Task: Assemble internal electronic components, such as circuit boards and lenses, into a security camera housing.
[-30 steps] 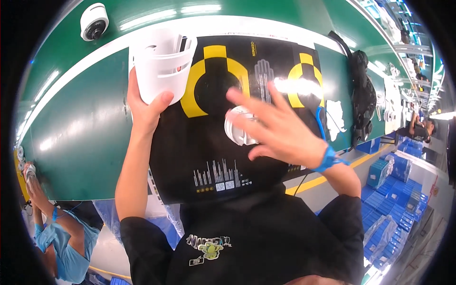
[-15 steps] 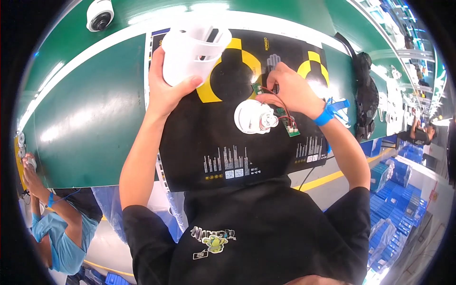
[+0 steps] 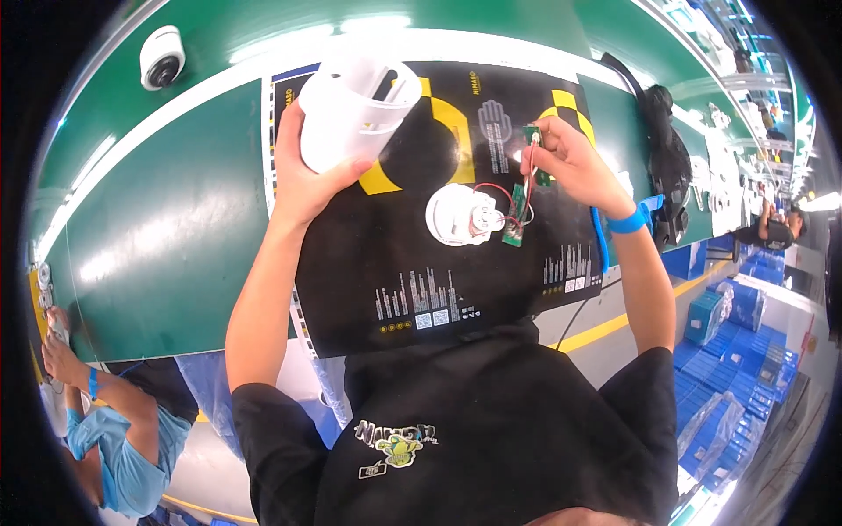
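Left hand (image 3: 303, 171): fingers wrapped around white cylindrical housing (image 3: 355, 110), open end up, at 11 o'clock of the mat.
Right hand (image 3: 570, 162): fingertips pinched on small green circuit board (image 3: 532, 136), at 2 o'clock.
White round part (image 3: 460, 215): lying on black work mat (image 3: 395, 272), centre; red wires run from it up to the pinched board.
Second green board (image 3: 513, 228): just beside the round part, at its 3 o'clock.
White dome camera (image 3: 162, 57): on green table (image 3: 158, 219), 10 o'clock, well apart.
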`<action>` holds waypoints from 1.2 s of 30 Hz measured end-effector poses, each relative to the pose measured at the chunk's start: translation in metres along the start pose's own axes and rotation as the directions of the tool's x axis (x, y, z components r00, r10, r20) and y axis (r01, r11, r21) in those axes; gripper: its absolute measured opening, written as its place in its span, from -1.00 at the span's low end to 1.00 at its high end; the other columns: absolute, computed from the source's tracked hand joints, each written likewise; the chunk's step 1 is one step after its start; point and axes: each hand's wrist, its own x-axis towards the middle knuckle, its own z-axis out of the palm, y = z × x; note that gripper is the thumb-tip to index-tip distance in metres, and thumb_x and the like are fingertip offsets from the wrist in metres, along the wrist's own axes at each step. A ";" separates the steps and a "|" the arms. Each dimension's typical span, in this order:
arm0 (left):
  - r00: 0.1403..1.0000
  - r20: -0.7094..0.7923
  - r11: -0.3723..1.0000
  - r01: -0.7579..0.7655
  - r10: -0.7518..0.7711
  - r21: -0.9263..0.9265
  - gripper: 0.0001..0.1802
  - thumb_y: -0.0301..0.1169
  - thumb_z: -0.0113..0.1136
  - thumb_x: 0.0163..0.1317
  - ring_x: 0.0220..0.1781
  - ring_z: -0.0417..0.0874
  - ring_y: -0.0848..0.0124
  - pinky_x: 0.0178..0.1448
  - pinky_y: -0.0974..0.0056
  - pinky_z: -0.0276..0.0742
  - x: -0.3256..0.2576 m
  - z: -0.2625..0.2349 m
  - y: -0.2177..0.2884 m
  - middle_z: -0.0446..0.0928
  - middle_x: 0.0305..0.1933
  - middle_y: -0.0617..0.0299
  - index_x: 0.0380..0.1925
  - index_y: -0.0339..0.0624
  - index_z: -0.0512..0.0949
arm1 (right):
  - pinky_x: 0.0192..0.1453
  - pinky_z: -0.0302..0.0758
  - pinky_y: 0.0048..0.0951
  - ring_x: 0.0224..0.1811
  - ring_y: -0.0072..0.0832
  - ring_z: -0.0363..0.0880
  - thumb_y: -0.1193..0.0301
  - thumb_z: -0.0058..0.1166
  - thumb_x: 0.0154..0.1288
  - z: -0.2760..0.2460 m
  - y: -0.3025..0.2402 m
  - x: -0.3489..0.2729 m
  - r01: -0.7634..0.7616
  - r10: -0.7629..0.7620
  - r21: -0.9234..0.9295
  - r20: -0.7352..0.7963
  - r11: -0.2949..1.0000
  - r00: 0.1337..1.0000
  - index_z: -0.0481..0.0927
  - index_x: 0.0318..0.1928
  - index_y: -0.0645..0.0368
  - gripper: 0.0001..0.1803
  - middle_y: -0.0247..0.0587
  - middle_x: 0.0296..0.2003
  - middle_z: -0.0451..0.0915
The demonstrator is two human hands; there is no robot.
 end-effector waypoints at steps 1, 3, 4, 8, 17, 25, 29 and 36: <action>1.000 -0.008 1.000 0.012 -0.012 -0.009 -0.06 -0.28 0.56 -0.28 0.07 0.50 0.33 0.15 0.26 0.42 0.000 0.000 0.001 0.47 0.03 0.13 0.16 -0.27 0.30 | -0.24 0.54 -0.52 -0.35 -0.58 0.55 0.55 -0.05 0.39 -0.004 0.000 -0.005 0.001 -0.001 0.001 -0.013 1.000 1.000 0.33 -0.09 0.30 -0.85 -0.24 -0.34 0.54; 1.000 -0.009 0.999 0.021 -0.020 0.030 -0.09 -0.28 0.54 -0.27 0.06 0.50 0.34 0.14 0.25 0.41 -0.002 -0.001 0.003 0.47 0.03 0.15 0.15 -0.27 0.32 | -0.24 0.54 -0.51 -0.29 -0.58 0.55 0.54 -0.01 0.37 -0.010 0.002 -0.015 0.001 0.001 0.084 -0.016 0.996 1.000 0.36 -0.04 0.31 -0.79 -0.22 -0.30 0.54; 1.000 -0.008 0.999 0.020 -0.020 0.049 -0.10 -0.27 0.53 -0.27 0.06 0.50 0.34 0.14 0.25 0.41 -0.002 -0.002 0.002 0.47 0.03 0.15 0.15 -0.27 0.32 | -0.21 0.54 -0.51 -0.26 -0.56 0.55 0.53 0.04 0.35 -0.013 0.003 -0.021 0.004 -0.004 0.138 0.005 0.990 1.000 0.33 0.06 0.31 -0.68 -0.22 -0.27 0.54; 1.000 -0.018 0.999 0.012 -0.011 0.048 -0.07 -0.24 0.54 -0.28 0.06 0.49 0.34 0.14 0.25 0.40 0.000 0.001 0.002 0.46 0.04 0.14 0.16 -0.28 0.32 | 0.06 0.55 -0.41 -0.10 -0.46 0.57 0.58 0.11 0.28 -0.015 0.010 -0.037 0.056 -0.064 0.233 0.028 0.971 0.998 0.25 0.19 0.31 -0.49 -0.13 -0.12 0.53; 0.995 -0.094 0.994 0.022 -0.012 0.107 0.01 -0.17 0.55 -0.29 0.06 0.47 0.31 0.12 0.26 0.40 -0.008 -0.009 -0.014 0.43 0.05 0.10 0.19 -0.33 0.27 | -0.10 0.52 -0.37 -0.18 -0.33 0.55 0.38 0.36 0.01 -0.098 0.041 -0.101 -0.188 -0.272 -0.733 -0.459 0.653 0.846 0.53 -0.03 0.21 -0.52 -0.12 -0.14 0.53; 0.999 -0.035 0.982 0.034 -0.028 0.188 0.09 -0.03 0.55 -0.30 0.11 0.46 0.28 0.16 0.21 0.38 -0.002 -0.015 -0.019 0.41 0.09 0.07 0.21 -0.34 0.25 | -0.26 0.40 -0.44 -0.39 -0.37 0.43 0.43 0.42 -0.10 -0.105 0.125 -0.121 -0.206 -0.157 -0.597 -0.497 0.775 0.853 0.51 -0.26 0.28 -0.60 -0.14 -0.38 0.45; 0.996 -0.082 0.987 0.034 -0.021 0.159 0.11 -0.03 0.56 -0.29 0.15 0.44 0.26 0.20 0.20 0.35 -0.004 -0.012 -0.018 0.39 0.13 0.06 0.25 -0.34 0.22 | -0.33 0.36 -0.55 -0.44 -0.64 0.40 0.51 0.38 -0.03 -0.094 0.133 -0.123 -0.219 -0.198 -0.470 -0.686 0.855 0.701 0.45 -0.50 0.27 -0.72 -0.31 -0.54 0.46; 0.999 0.045 0.794 -0.015 -0.016 0.608 0.13 -0.17 0.61 -0.30 0.21 0.37 0.23 0.27 0.20 0.29 0.001 0.011 0.007 0.31 0.18 0.04 0.28 -0.33 0.17 | -0.20 0.46 -0.66 -0.27 -0.70 0.56 0.61 0.13 0.24 -0.077 0.119 -0.146 -0.079 -0.005 -0.075 -0.755 0.994 0.656 0.63 -0.13 0.32 -0.82 -0.37 -0.29 0.66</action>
